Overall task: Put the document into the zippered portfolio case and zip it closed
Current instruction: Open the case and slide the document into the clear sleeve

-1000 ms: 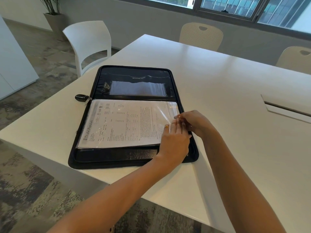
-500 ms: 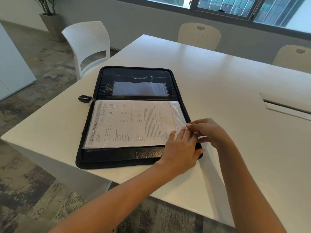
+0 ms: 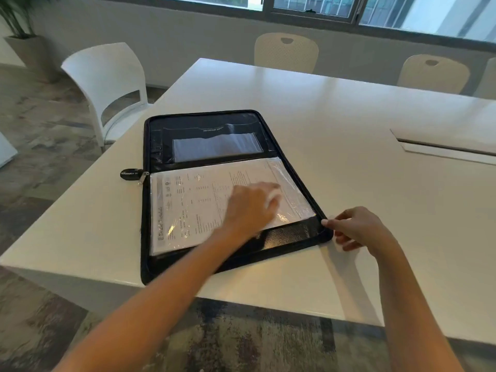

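The black zippered portfolio case [image 3: 209,124] lies open flat on the white table [image 3: 362,189], near its front left corner. The document [image 3: 188,210], a printed sheet in a clear sleeve, lies on the near half of the case. My left hand [image 3: 252,208] rests palm down on the sheet's right part, blurred by motion. My right hand [image 3: 359,229] is at the case's near right corner, thumb on the rim and fingers curled against the outside. The zipper pull [image 3: 131,175] lies on the table at the case's left edge.
A white chair [image 3: 107,84] stands at the table's left side. Two beige chairs [image 3: 285,52] [image 3: 432,73] stand along the far side under the windows. A cable hatch [image 3: 442,147] is set into the table at the right. A potted plant [image 3: 24,49] stands at far left.
My left hand has slid from the sheet's right edge onto its middle. My right hand has left the sheet and moved down to the case's near right corner.
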A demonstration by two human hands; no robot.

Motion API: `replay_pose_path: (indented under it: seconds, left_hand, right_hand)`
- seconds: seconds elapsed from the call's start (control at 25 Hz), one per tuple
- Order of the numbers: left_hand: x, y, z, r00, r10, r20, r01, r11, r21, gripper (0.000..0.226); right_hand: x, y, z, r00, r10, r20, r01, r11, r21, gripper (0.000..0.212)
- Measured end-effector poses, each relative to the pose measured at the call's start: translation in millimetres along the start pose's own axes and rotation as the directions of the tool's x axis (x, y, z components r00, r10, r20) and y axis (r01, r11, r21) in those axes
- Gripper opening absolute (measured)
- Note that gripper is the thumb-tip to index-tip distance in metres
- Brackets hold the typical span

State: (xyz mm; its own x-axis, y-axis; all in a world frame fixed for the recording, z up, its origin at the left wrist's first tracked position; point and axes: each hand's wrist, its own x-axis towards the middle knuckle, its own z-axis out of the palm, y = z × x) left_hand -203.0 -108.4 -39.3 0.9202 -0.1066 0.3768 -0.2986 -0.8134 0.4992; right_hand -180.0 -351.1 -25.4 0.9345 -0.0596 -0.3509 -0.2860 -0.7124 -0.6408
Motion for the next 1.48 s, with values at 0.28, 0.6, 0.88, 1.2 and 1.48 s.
replay_pose_path:
  seconds: [0.28,0.6,0.88,1.2,1.48]
  left_hand:
    - [43.3,-172.4,-107.2,0.889,-0.417,-0.19,0.452,0.866,0.211,0.036]
    - [53.0,-266.8,-149.1,0.804,-0.578,-0.14,0.581,0.714,0.391,0.041]
    - [55.0,-295.2,-160.3,0.731,-0.668,-0.139,0.668,0.662,0.339,0.052]
    - [59.7,-302.7,-176.8,0.605,-0.778,-0.17,0.792,0.611,0.019,0.029]
    - [34.6,-296.1,-197.1,0.572,-0.786,-0.235,0.645,0.608,-0.463,0.038]
  right_hand:
    - [0.7,1.7,17.3,0.985,0.119,-0.124,-0.098,0.981,0.165,0.024]
    - [65.4,-35.9,-0.7,0.899,0.168,-0.404,-0.073,0.968,0.24,0.031]
    - [30.2,-38.8,25.4,0.956,0.256,-0.146,-0.203,0.93,0.307,0.037]
    - [42.9,-45.0,42.9,0.949,0.189,-0.253,-0.153,0.976,0.156,0.023]
    - [84.9,-71.6,31.1,0.859,0.142,-0.492,-0.133,0.99,0.054,0.02]
